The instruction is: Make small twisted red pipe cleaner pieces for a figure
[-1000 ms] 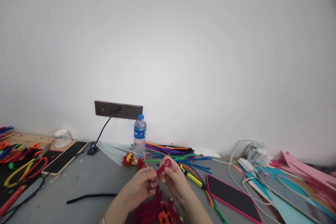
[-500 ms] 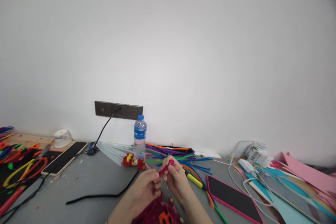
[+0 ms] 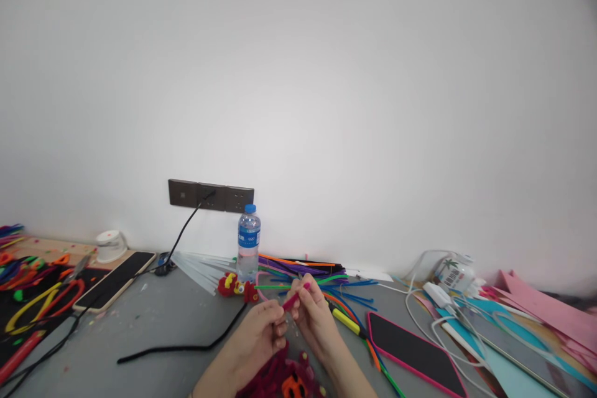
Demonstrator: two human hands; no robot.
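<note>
Magenta fuzzy stem (image 3: 291, 303) getting the two-handed pinch

So I'm standing here watching, and the person has this short magenta stem up in front of them, just over the worktop (image 3: 97, 354), slanting from one hand to the other. The left hand (image 3: 263, 329) pinches its lower end between thumb and finger, other fingers curled under. The right hand (image 3: 310, 308) pinches nearer the top, with the tip poking out by the thumb.

Right below the hands there's a dark red fuzzy piece (image 3: 265, 378) with an orange patch (image 3: 293, 387) on it, partly hidden by the left hand and forearm. A long black stem (image 3: 163, 352) lies off to the left, curving up to a red-and-yellow fuzzy figure (image 3: 228, 285) near the foot of a water bottle (image 3: 249, 242).

Behind the right hand it's a heap of coloured stems (image 3: 303, 267), purple, blue, green, orange. A yellow-and-black tool (image 3: 346, 321) sits beside the right wrist, then a pink-edged phone (image 3: 415, 354). Over on the far left: another phone (image 3: 116, 280) and yellow-handled scissors (image 3: 32, 311).
</note>
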